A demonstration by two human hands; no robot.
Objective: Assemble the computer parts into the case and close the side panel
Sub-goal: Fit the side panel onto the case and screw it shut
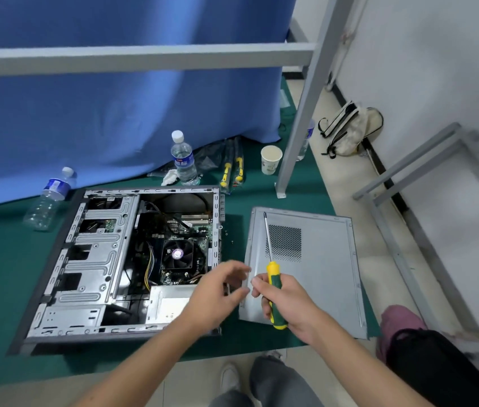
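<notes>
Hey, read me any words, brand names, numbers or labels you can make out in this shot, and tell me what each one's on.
No text here can be read for certain.
Upright water bottle: blue label with white print, too blurred.
Lying water bottle: blue label, too blurred.
Paper cup: green-yellow print, too small.
CPU fan: round purple hub sticker, illegible.
Power supply: pale sticker, illegible.
Screwdriver held by right hand: no marking visible.

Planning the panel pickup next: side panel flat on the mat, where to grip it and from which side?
Probably the right long edge of the side panel, coming from the right. It lies flat on the green mat with the inside face and folded rims up, so a rim gives fingers purchase. The right hand holds the screwdriver over its left edge, beside the case.
</notes>
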